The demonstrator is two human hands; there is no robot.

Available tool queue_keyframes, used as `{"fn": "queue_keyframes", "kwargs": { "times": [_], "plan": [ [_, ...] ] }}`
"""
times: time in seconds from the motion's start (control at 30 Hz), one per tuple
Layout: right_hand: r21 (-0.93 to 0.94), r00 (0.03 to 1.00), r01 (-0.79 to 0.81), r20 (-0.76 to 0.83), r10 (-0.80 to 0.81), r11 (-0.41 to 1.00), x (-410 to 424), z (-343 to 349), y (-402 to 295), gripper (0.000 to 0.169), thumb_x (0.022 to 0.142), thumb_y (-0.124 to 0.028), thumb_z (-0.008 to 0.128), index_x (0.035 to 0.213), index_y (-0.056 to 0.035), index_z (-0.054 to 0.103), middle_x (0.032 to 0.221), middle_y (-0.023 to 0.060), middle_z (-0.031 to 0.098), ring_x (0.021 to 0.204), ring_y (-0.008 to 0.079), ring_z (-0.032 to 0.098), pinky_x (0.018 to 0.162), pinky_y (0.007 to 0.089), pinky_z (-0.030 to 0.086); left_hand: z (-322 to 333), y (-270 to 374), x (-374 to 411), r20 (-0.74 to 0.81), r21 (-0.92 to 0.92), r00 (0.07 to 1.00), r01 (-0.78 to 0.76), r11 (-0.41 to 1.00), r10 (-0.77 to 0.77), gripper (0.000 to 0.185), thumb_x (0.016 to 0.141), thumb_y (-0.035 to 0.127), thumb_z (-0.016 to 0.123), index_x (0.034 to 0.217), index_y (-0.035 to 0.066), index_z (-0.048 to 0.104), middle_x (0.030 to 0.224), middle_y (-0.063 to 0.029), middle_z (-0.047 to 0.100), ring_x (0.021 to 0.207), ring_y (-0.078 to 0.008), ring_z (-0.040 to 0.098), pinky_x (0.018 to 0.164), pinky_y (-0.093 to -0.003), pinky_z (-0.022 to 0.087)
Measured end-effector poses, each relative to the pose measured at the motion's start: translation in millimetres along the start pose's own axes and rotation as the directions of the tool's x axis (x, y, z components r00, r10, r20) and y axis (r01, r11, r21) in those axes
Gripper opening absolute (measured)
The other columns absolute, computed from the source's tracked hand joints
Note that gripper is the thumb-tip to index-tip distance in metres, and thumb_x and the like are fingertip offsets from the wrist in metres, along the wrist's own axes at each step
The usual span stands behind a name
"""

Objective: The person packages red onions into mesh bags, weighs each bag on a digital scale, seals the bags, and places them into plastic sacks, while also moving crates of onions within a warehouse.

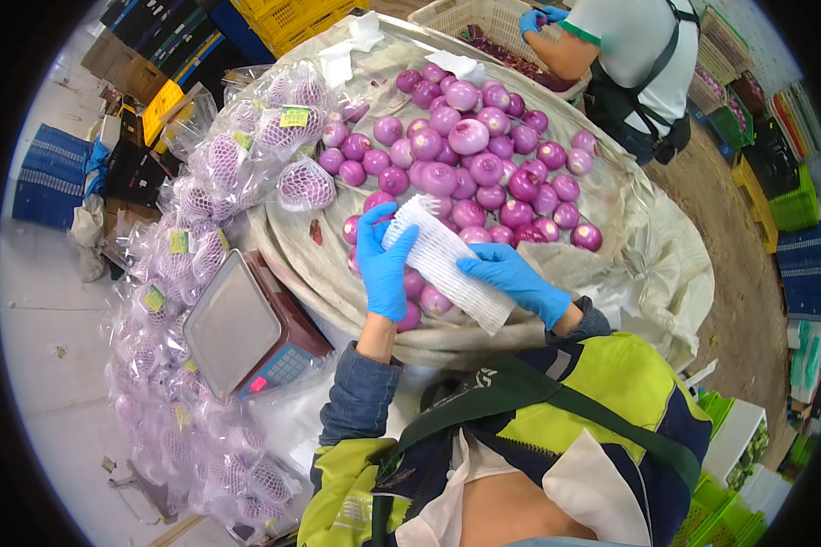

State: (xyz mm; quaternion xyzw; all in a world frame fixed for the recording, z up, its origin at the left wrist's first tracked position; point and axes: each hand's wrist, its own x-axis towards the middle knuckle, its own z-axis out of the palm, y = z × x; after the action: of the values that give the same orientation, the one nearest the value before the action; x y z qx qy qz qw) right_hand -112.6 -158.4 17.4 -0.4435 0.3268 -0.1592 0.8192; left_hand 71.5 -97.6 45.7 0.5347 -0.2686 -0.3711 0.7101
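Note:
My left hand (386, 260), in a blue glove, grips the upper end of a white foam mesh sleeve (445, 263). Lower on the same sleeve, my right hand (516, 279), also gloved in blue, pinches its side. The sleeve looks flat and hangs slanting down to the right. Beneath and beyond both hands lies a heap of peeled purple onions (465, 171) on a pale woven cloth (609, 205). One onion wrapped in foam netting (306, 184) sits left of the heap. My hands hide some of the nearer onions.
A scale (236, 328) with a metal pan stands to the left. Bagged, netted onions (178, 403) crowd the table's left side, several with labels. Across the table a person (629, 61) in blue gloves works over a beige crate (479, 27) holding onion skins. White cloths (352, 48) lie at the far edge.

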Motion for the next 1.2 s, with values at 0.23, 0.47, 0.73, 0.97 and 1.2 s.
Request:
{"fn": "queue_keyframes", "kwargs": {
  "times": [0.23, 0.47, 0.73, 0.97, 1.2],
  "plan": [
    [0.338, 0.994, 0.109, -0.028, -0.105, 0.935, -16, 33, 47, 0.041, 0.097, -0.021, 0.054, 0.135, -0.0054, 0.047, 0.120, -0.0005, 0.055, 0.102, 0.0058, 0.053, 0.082, 0.0202, 0.045, -15, -44, -74, 0.020, 0.080, 0.989, 0.143, 0.987, -0.145, 0.013, 0.088, 0.010, 0.066, 0.099, 0.007, 0.059, 0.090, -0.0016, 0.060, 0.079, -0.0106, 0.056, 0.071, -0.0234, 0.047],
    [0.191, 0.991, 0.096, 0.077, -0.112, 0.977, -35, 35, 46, 0.042, 0.091, -0.019, 0.064, 0.129, -0.0059, 0.054, 0.109, -0.0036, 0.060, 0.093, 0.0051, 0.055, 0.079, 0.0202, 0.045, -8, -26, -98, -0.098, 0.440, 0.969, -0.161, 0.883, 0.226, 0.006, 0.089, 0.010, 0.064, 0.092, 0.005, 0.061, 0.088, 0.0010, 0.054, 0.082, -0.0093, 0.050, 0.077, -0.0250, 0.043],
    [0.124, 0.989, 0.146, -0.030, -0.144, 0.981, -28, 39, 71, 0.041, 0.087, -0.013, 0.068, 0.125, -0.0028, 0.058, 0.110, 0.0018, 0.064, 0.094, 0.0085, 0.058, 0.080, 0.0231, 0.048, -27, -56, -115, 0.008, 0.293, 0.998, 0.060, 0.954, -0.065, 0.013, 0.093, 0.014, 0.056, 0.103, 0.005, 0.057, 0.097, -0.0020, 0.057, 0.091, -0.0103, 0.053, 0.081, -0.0246, 0.045],
    [0.113, 0.980, 0.144, -0.157, -0.125, 0.983, -44, 37, 83, 0.033, 0.086, -0.009, 0.068, 0.117, -0.0005, 0.063, 0.107, 0.0026, 0.065, 0.096, 0.0102, 0.060, 0.085, 0.0251, 0.050, -36, -46, -127, 0.033, -0.109, 0.999, -0.011, 0.994, 0.014, 0.016, 0.096, 0.018, 0.052, 0.101, 0.003, 0.054, 0.092, -0.0083, 0.060, 0.082, -0.0148, 0.059, 0.079, -0.0301, 0.050],
    [0.029, 0.994, 0.102, 0.028, -0.103, 0.994, -64, 31, 93, 0.037, 0.085, -0.014, 0.069, 0.120, -0.0027, 0.062, 0.103, 0.0002, 0.065, 0.085, 0.0071, 0.059, 0.077, 0.0228, 0.050, -49, -53, -142, 0.243, -0.026, 0.921, 0.319, 0.947, -0.303, 0.030, 0.093, 0.007, 0.055, 0.122, 0.000, 0.052, 0.103, -0.0071, 0.063, 0.094, -0.0146, 0.060, 0.084, -0.0267, 0.049]
  ]
}}
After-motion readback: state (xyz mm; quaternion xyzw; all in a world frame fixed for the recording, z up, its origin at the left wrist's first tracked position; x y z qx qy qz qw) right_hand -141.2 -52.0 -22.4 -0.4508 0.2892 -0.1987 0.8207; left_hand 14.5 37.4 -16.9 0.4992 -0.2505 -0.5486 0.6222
